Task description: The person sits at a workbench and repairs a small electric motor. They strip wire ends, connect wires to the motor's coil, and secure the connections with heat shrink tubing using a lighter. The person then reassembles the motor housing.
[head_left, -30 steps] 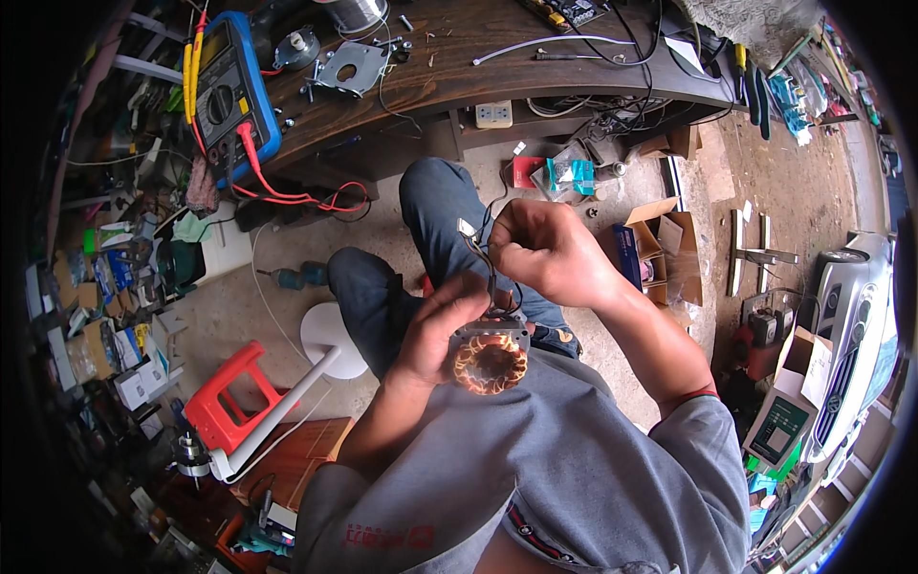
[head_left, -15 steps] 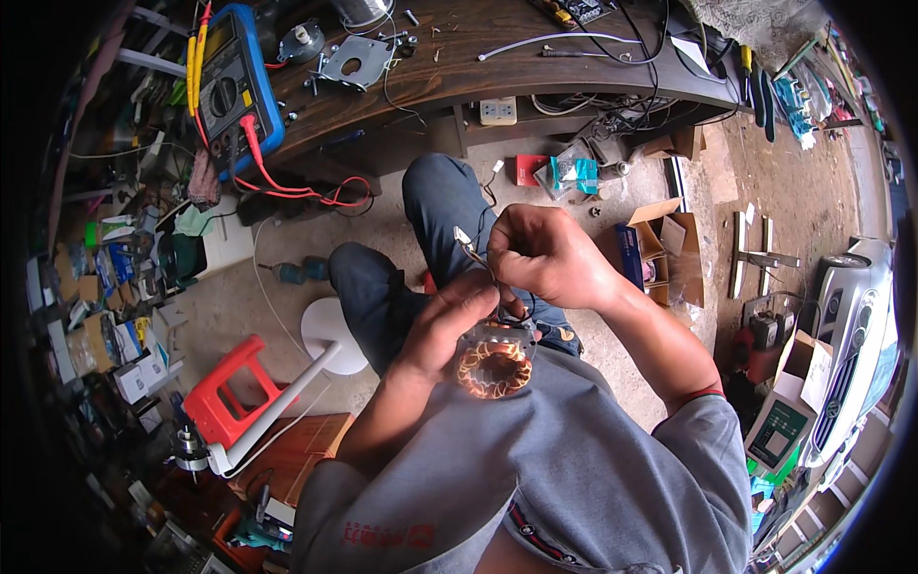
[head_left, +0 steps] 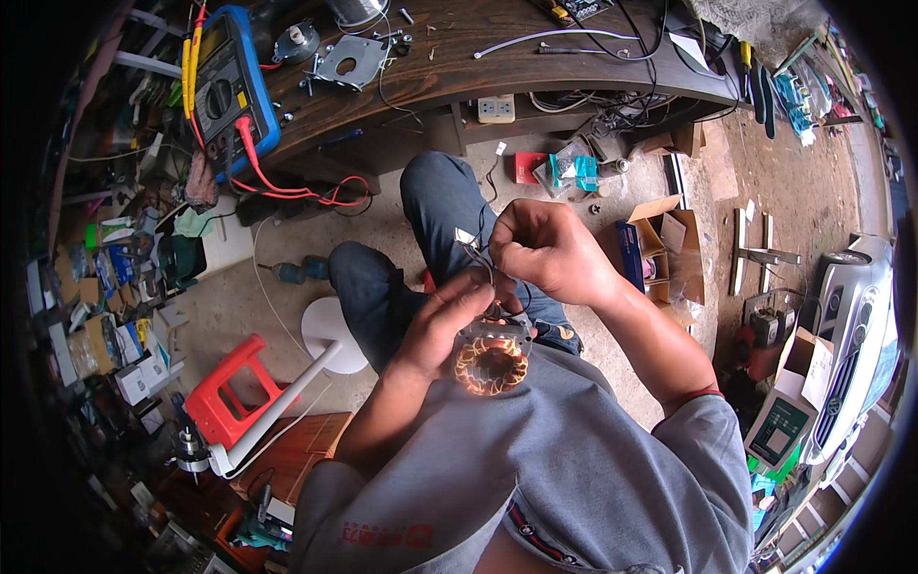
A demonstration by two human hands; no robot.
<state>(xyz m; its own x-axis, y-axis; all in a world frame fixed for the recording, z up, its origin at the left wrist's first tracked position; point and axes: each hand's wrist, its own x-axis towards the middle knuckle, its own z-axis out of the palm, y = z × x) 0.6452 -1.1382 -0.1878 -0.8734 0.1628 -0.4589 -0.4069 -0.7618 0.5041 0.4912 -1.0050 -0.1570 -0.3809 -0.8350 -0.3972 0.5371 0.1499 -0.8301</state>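
Note:
My left hand is closed around a motor stator, held close to my shirt above my lap. Copper windings form a ring, with a metal frame along the upper side. Dark wires rise from the stator, and a small white tag or connector hangs at their upper end. My right hand, fingers pinched together, is at the wires just right of that white piece. A thin dark lead runs up from its fingertips to a small white plug. What exactly sits inside the pinch is partly hidden.
A dark workbench curves across the far side, bearing a blue multimeter with red and yellow leads, a metal plate and screws. An open cardboard box stands right. Left are a red plastic frame and a white round base.
The stator has tilted slightly, showing more of its metal side. My right hand has shifted a little up with the wires; my left hand keeps its hold.

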